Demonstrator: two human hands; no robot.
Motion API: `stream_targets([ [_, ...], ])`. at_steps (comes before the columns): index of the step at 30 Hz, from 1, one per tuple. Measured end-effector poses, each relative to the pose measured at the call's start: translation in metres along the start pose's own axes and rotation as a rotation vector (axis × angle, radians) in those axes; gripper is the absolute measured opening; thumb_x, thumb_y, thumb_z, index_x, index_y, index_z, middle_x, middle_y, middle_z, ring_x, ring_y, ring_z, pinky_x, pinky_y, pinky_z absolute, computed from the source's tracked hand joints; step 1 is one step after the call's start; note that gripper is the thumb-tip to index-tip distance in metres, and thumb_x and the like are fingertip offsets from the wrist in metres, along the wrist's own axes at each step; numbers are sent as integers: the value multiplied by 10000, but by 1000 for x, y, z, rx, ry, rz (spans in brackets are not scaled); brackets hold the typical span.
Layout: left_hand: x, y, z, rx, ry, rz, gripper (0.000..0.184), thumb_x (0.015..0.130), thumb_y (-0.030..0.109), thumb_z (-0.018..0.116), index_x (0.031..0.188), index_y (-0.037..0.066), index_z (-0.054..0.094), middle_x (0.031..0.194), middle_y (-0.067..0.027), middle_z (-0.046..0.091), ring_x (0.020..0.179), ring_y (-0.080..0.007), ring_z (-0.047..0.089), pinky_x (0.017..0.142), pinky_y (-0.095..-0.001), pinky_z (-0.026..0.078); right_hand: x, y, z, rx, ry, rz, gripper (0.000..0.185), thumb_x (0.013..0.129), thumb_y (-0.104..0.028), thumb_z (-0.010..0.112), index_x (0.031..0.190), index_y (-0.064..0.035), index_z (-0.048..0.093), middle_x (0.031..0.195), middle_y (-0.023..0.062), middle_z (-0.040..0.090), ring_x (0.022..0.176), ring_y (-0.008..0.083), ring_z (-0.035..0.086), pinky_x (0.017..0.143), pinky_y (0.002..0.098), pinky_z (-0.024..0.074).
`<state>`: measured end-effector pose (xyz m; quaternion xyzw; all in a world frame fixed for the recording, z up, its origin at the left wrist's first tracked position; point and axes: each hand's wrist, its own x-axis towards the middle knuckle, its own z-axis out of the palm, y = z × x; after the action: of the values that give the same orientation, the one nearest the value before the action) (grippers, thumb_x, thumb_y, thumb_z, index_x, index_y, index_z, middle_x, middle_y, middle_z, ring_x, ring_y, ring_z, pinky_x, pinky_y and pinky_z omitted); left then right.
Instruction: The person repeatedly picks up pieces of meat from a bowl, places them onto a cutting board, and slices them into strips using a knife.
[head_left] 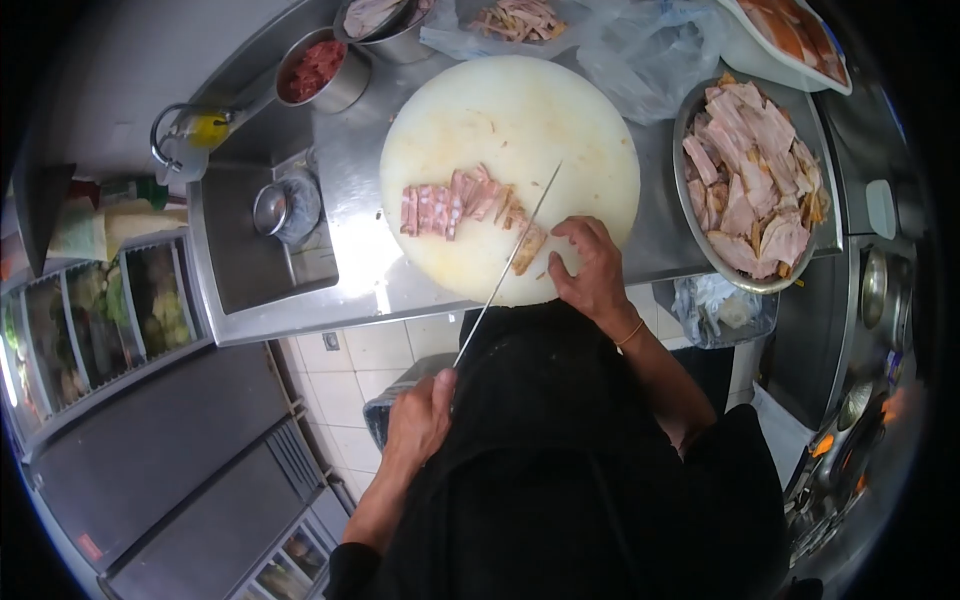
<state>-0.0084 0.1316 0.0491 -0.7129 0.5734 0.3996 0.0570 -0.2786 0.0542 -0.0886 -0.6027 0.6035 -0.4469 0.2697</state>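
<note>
My left hand (420, 415) is closed around the handle of a long knife (507, 258). The thin blade slants up and to the right over a round white cutting board (590, 130). On the board lies a row of sliced meat (433, 210), with ribs showing at the left and a browned end piece (529, 250) at the right, beside the blade. My right hand (592, 272) is just right of that end piece, thumb and fingers apart and curved, holding nothing that I can see. Whether a fingertip touches the meat I cannot tell.
An oval metal tray (685, 205) heaped with sliced meat stands right of the board. Behind are a pot of red meat (347, 83), plastic bags (645, 60) and a white tray (745, 55). A sink (240, 270) is at left; a bin (735, 330) sits below the counter.
</note>
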Motion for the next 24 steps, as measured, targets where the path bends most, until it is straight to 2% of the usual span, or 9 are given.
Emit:
stream_targets([
  [1,-4,4,-3,-35,7,12,607,1084,487,401,917,-34,664,825,-317,674,846,-547,648,769,-575,501,-2,2,-1,5,17,12,298,755,-4,697,1045,-32,633,1065,162,634,1016,364,626,866,431,544],
  [4,-7,-2,3,-123,92,110,598,1081,485,413,907,-29,665,824,-314,677,849,-543,652,774,-574,501,-2,5,-4,3,84,-26,277,767,6,708,1032,-47,644,1028,108,651,815,250,613,716,351,516],
  [7,14,-20,28,223,67,-36,572,1082,465,423,897,-20,664,800,-309,671,820,-545,648,750,-582,496,-4,6,-4,-14,71,-25,268,770,3,707,1026,-46,642,1014,106,650,812,250,608,718,355,515],
  [10,8,-16,5,134,12,-18,536,1079,433,445,881,-18,655,790,-316,662,803,-554,640,724,-594,496,-6,1,-4,-5,85,-42,269,768,0,710,1025,-45,643,1008,103,649,808,245,601,718,356,511],
  [13,-3,-1,-8,-53,73,23,522,1078,418,451,895,-20,667,828,-344,656,832,-571,631,747,-611,496,-7,-1,-4,1,60,16,250,774,3,687,1017,-33,639,1028,147,645,957,340,626,823,413,537],
  [16,-12,2,-8,-133,145,106,533,1082,415,436,914,-29,677,848,-362,647,861,-577,624,793,-619,488,-9,-4,0,66,64,33,240,779,2,688,1012,-35,641,1020,144,642,927,322,624,804,408,537],
  [19,6,-22,20,-5,96,84,535,1085,407,425,914,-35,673,836,-364,645,854,-574,626,791,-613,489,-10,-3,4,64,79,52,237,784,4,688,1012,-39,641,1018,136,643,901,306,618,784,401,536],
  [22,9,-18,13,184,50,3,524,1081,403,439,908,-39,662,817,-368,639,832,-576,628,761,-605,500,-11,0,3,31,95,20,239,785,6,690,1014,-42,642,1026,127,645,883,294,617,768,387,532],
  [24,-3,-9,-2,135,26,-9,546,1084,425,431,906,-40,656,786,-360,636,807,-575,629,739,-596,500,-17,-2,-1,27,96,60,239,786,4,692,1015,-43,644,1033,122,647,880,288,617,759,378,528],
])
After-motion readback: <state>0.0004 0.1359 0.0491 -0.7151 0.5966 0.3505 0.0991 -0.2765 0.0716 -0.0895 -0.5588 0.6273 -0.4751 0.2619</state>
